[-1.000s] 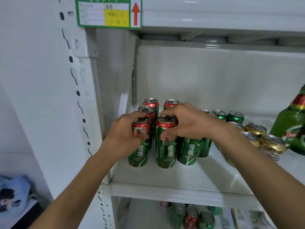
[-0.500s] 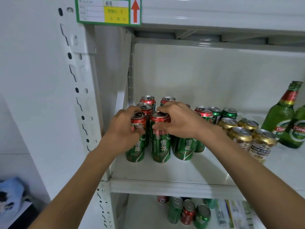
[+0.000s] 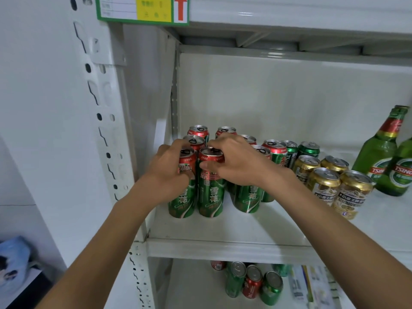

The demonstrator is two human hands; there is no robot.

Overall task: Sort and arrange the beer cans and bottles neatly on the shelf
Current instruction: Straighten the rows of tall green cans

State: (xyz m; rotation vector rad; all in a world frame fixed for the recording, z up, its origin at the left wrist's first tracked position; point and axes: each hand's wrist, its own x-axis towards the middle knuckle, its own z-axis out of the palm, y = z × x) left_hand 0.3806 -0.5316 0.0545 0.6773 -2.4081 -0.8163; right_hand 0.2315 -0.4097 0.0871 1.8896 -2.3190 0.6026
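With our left hand (image 3: 166, 172) gripping one green can (image 3: 181, 197) and right hand (image 3: 234, 161) its neighbour (image 3: 210, 195) at frame centre, we should square them, labels forward.

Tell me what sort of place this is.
Probably a shop stockroom or store aisle: white slotted metal shelving, a green-bordered shelf label, and grouped green-and-red beer cans beside green beer bottles.
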